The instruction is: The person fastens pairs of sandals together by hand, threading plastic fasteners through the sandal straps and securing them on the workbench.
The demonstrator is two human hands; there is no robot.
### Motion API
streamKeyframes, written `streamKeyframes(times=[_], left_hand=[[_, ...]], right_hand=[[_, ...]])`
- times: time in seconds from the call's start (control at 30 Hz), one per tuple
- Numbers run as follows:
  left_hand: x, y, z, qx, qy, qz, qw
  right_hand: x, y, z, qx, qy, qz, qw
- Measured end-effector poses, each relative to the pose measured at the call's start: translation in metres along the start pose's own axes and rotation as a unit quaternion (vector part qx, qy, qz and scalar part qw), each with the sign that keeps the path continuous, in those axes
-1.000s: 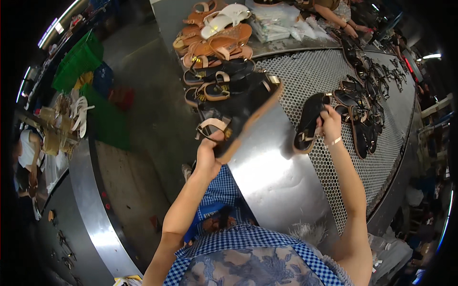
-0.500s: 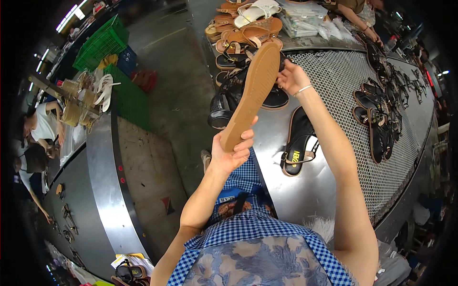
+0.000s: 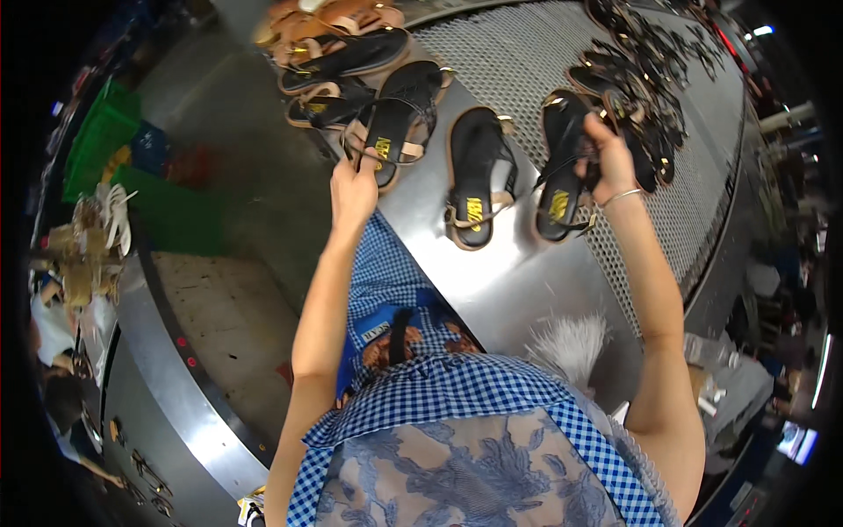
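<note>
My left hand [image 3: 355, 195] is closed on the heel end of a black sandal [image 3: 406, 101] with tan straps, its insole facing up. Over at the right, my right hand [image 3: 613, 165] has its fingers around the side and straps of another black sandal [image 3: 559, 189], slightly blurred. Between the two hands a third black sandal [image 3: 475, 167] lies on the metal table [image 3: 479, 290], toe pointing away from me. All three carry yellow print at the heel.
More black sandals [image 3: 347, 61] and brown ones [image 3: 360, 15] are heaped at the table's far left. A perforated metal surface [image 3: 505, 57] holds many black sandals [image 3: 654, 114] at the right. A white bristly tuft [image 3: 571, 347] sits near me. Green crates [image 3: 171, 211] stand left.
The sandal in my left hand has turned from sole up to insole up and moved left. My right hand has moved right and now grips another sandal. The view has shifted too.
</note>
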State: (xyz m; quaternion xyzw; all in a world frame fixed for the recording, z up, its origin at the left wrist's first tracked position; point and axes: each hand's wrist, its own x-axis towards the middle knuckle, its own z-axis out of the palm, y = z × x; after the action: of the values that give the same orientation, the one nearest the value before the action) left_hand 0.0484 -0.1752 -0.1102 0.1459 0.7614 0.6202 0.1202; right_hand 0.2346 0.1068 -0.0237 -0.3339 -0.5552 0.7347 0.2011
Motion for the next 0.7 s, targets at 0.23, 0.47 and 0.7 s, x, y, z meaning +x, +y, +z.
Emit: streamKeyframes(times=[0.23, 0.47, 0.7], left_hand=[[-0.076, 0.073, 0.02, 0.245, 0.063, 0.416, 0.873], [-0.188, 0.028, 0.092, 0.058, -0.552, 0.419, 0.719], [-0.229, 0.021, 0.132, 0.259, -0.521, 0.532, 0.615]], right_hand=[[-0.056, 0.043, -0.021, -0.301, 0.041, -0.081, 0.949], [-0.165, 0.072, -0.035, -0.68, -0.01, -0.206, 0.704], [-0.165, 0.068, -0.034, -0.138, -0.187, -0.005, 0.973]])
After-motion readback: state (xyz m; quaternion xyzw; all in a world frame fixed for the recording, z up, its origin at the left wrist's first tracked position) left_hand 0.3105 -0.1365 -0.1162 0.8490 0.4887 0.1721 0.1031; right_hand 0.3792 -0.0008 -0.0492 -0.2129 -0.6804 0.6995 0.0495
